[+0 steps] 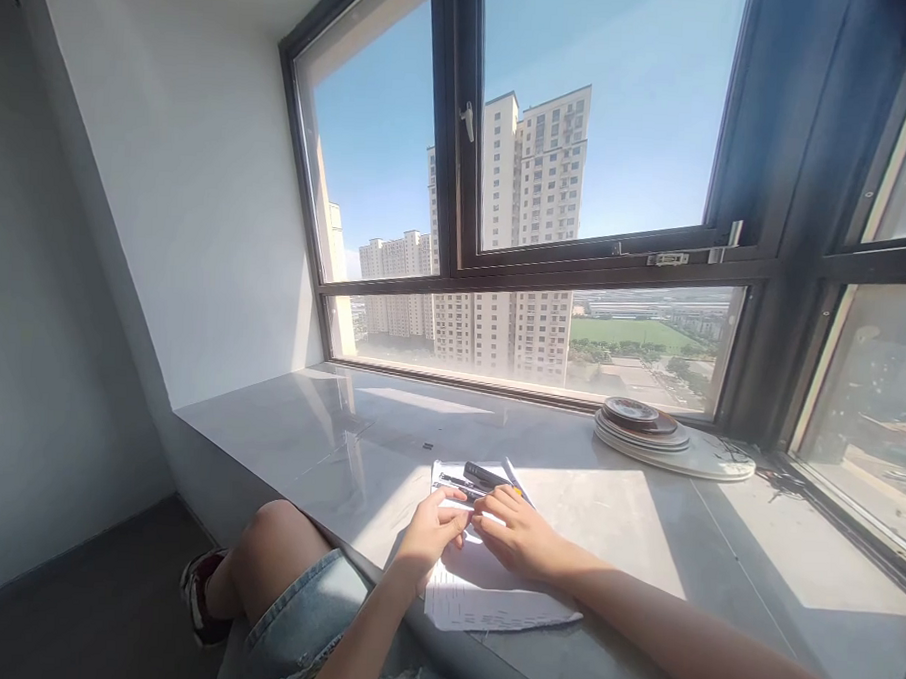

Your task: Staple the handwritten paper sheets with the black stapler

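Both hands meet over a sheet of printed paper (498, 602) on the pale stone window sill. My left hand (427, 537) is closed, its thumb and fingers pinched together. Beside it, my right hand (518, 535) has its fingers curled down towards the left fingertips. Whatever lies between the fingers is hidden or too small to name. Just beyond the fingertips, slim dark pens (454, 483) rest on the paper. A thicker black stick-shaped item (484, 475) lies next to them, with a bit of yellow (517, 490) showing near the right knuckles.
Stacked plates (636, 428) stand at the back right of the sill (567, 485), against the window frame (531, 268). A small dark object (428, 446) lies beyond the paper. My bent knee (279, 532) is at the sill's front edge on the left.
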The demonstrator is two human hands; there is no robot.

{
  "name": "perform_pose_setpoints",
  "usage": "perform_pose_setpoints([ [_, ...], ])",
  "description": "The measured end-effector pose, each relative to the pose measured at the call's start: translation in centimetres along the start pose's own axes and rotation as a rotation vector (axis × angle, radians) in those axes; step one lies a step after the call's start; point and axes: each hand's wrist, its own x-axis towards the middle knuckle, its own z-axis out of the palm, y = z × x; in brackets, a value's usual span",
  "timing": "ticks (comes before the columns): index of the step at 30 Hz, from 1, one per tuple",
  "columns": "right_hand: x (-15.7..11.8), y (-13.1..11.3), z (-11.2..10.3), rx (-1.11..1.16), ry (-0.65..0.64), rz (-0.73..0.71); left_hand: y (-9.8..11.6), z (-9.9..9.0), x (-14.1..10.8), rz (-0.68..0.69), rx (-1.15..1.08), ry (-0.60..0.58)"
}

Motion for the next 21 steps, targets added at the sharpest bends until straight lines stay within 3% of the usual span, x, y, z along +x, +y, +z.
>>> perform_pose_setpoints([
  [5,-0.3,0.4,0.7,-0.007,0.018,-0.017,0.0,0.2,0.0,-0.017,-0.002,0.006],
  [8,0.0,1.1,0.6,0.001,0.069,0.044,-0.4,0.2,0.3,0.005,0.000,0.026],
  [12,-0.2,4.2,-0.1,-0.070,0.116,0.326,-0.9,0.0,0.7,-0.016,0.050,0.034],
  [15,-1.8,7.7,-0.3,-0.174,0.087,0.581,-0.9,0.0,0.7,-0.023,0.073,0.023],
  [19,-4.8,10.8,0.6,-0.283,-0.140,0.904,-0.6,0.2,0.5,-0.022,0.085,0.012],
  [21,-5.5,11.2,1.4,-0.308,-0.247,0.984,-0.5,0.2,0.5,-0.026,0.090,0.012],
])
